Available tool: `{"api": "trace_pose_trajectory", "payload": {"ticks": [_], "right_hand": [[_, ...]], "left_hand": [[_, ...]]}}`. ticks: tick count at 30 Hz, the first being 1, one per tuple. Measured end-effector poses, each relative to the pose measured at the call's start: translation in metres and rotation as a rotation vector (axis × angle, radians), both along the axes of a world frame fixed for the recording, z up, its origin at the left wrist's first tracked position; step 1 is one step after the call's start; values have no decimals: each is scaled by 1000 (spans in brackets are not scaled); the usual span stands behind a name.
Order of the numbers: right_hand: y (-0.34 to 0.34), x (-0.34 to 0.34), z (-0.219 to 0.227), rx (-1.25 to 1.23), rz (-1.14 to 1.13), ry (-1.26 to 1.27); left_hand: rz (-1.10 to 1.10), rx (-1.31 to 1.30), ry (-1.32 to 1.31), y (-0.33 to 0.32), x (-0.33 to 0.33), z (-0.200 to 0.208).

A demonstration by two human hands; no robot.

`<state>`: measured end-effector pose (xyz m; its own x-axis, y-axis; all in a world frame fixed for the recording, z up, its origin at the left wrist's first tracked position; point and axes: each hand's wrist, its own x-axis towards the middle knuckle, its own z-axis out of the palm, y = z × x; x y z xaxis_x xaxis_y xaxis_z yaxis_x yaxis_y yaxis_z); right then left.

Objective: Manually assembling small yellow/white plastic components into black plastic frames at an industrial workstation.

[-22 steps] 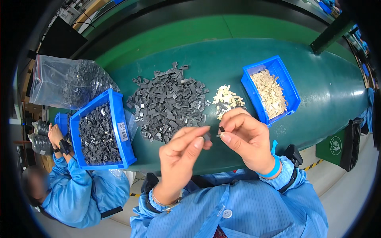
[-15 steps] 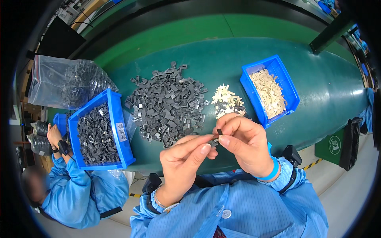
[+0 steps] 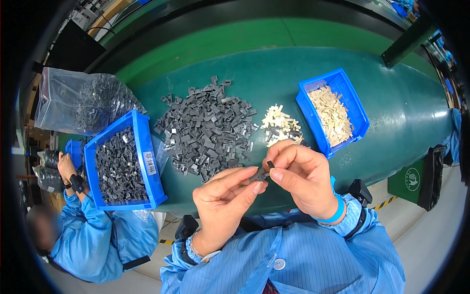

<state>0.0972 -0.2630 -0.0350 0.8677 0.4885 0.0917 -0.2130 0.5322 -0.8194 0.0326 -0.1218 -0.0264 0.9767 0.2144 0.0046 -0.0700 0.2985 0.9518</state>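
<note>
Close together over the near table edge, both hands work on small parts. My left hand [image 3: 224, 202] pinches a small dark grey plastic piece [image 3: 258, 177] between thumb and fingers. In my right hand [image 3: 307, 182], thumb and fingertips close on a small black strip [image 3: 270, 164], which meets or nearly meets the grey piece; exact contact is hidden by the fingers. Just beyond them spreads a large pile of dark grey plastic pieces [image 3: 208, 125]. Right of it sits a smaller heap of cream strips [image 3: 275, 117] with dark strips [image 3: 286, 134] at its near side.
A blue bin [image 3: 154, 171] of dark parts stands left, beside a clear plastic bag [image 3: 58, 100] of dark parts. At right is a blue bin [image 3: 360, 117] holding cream strips. The green table [image 3: 391, 108] carries these. Another person in blue [image 3: 90, 240] works at far left.
My left hand has shifted slightly left and its fingers have loosened, showing more of the grey piece. The right hand with the black strip has hardly moved.
</note>
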Motion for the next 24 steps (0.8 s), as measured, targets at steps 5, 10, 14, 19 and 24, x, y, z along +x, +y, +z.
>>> {"api": "trace_pose_trajectory", "payload": {"ticks": [5, 10, 14, 19, 24], "right_hand": [[0, -1, 2, -28, 2, -15], [0, 0, 3, -117, -18, -84], [0, 0, 3, -124, -20, -83], [-1, 1, 2, -150, -23, -115], [-3, 1, 4, -136, 4, -89]], "left_hand": [[-11, 13, -5, 1, 0, -1], [-18, 21, -9, 1, 0, -1], [-15, 14, 4, 1, 1, -1], [-23, 13, 6, 1, 1, -1], [-35, -10, 27, 0, 2, 1]]}}
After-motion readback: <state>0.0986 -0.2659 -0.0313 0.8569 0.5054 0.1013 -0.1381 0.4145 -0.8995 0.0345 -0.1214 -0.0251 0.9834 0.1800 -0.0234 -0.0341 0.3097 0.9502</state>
